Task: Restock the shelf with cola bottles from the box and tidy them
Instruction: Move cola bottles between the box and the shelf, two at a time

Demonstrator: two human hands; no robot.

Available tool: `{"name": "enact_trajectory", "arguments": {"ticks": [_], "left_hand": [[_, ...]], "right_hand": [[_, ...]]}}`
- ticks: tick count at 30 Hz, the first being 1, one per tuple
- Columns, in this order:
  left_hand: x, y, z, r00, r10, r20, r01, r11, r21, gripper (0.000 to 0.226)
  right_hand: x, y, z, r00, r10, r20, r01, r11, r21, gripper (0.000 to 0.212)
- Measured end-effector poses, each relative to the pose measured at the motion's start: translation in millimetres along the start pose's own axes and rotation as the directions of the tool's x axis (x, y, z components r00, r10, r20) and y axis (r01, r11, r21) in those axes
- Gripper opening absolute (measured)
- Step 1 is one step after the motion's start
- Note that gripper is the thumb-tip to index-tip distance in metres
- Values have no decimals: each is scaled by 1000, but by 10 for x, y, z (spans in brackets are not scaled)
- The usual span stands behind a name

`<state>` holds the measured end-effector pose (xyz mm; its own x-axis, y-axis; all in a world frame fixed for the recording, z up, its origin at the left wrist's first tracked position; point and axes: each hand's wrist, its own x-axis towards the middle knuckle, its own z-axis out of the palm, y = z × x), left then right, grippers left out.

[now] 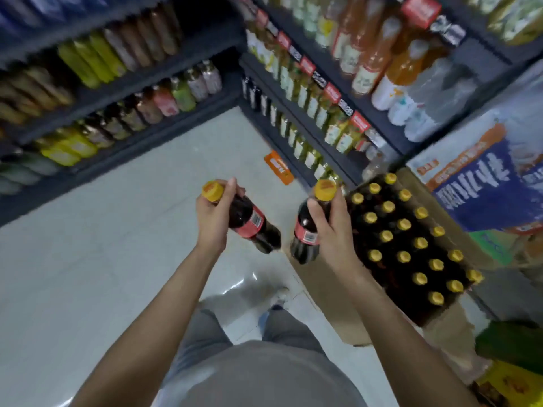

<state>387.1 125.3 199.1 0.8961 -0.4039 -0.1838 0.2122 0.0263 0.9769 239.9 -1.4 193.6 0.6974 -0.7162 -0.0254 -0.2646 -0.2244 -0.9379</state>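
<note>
Along the aisle, stocked shelves (164, 69) were observed on two sides of a pale floor (88, 274). An open cardboard box (332, 301), packed with yellow-capped cola bottles (411, 236), was set on the floor at the right. Both forearms were extended forward at mid-height. The left hand (214, 218) was clamped on the neck of one cola bottle (249, 221), tilted base-right. The right hand (332, 227) was closed around a second bottle (307, 230), held nearly upright beside the box.
</note>
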Motion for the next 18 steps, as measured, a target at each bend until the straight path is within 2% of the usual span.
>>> {"name": "enact_trajectory", "arguments": {"ticks": [2,5,10,13,15,18], "left_hand": [[56,122,-585,992,7,-130,-5,1000,19,26],[92,288,-1479,972,20,-235,-4,998,67,25],[184,636,-2996,953,118,-281,-62,978,199,29],[205,907,-3931,929,166,-331,-90,969,231,29],[217,1125,-4519,919,178,-353,-88,963,256,24],[217,1466,-5299,926,195,-324,-124,966,225,14]], "right_hand": [[81,-172,533,991,-3,134,4,1000,-12,54],[166,-496,1393,945,-27,325,36,999,-21,49],[143,-1162,2925,854,-110,508,140,990,-21,30],[73,-1610,3815,799,-150,583,134,988,71,9],[32,-1977,4353,768,-174,616,103,983,150,15],[-15,-2553,5089,698,-247,672,143,968,208,15]]}}
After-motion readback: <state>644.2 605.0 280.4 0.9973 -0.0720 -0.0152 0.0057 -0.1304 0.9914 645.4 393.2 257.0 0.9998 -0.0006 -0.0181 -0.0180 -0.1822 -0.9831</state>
